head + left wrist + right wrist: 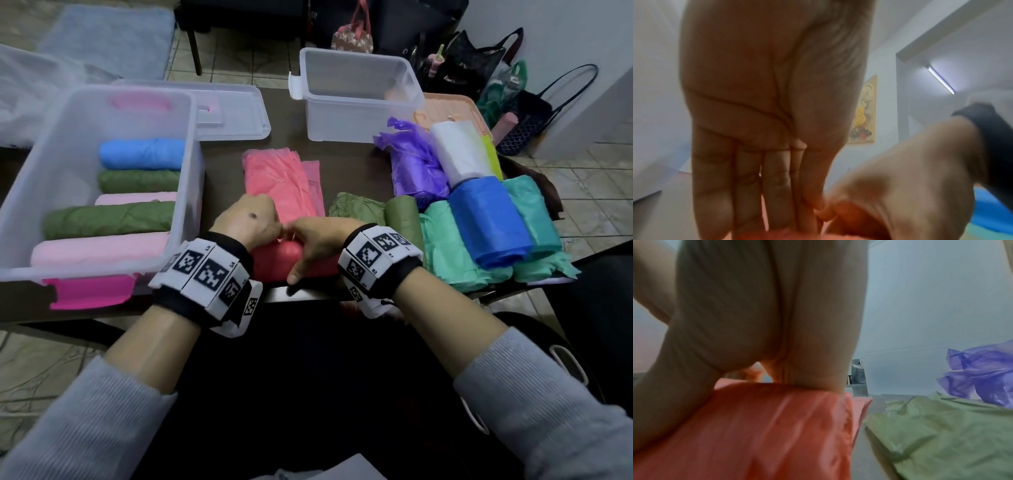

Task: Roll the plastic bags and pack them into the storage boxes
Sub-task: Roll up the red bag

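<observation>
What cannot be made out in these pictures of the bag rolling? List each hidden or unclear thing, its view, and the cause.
- Fingertips of left hand: head view, hidden behind its own knuckles.
- Rolled end of the red bag: head view, covered by right hand.
- Far box contents: translucent walls blur them.
- Right fingers: wrist view, palm blocks them.

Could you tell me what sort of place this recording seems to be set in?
Probably a room in a home: a tiled floor, handbags heaped by the wall, and a framed picture hanging on it.

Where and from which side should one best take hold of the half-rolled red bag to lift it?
Probably the thick rolled end at the near table edge, from above, fingers spanning its width: the red bag beyond it lies flat, thin and limp.
</observation>
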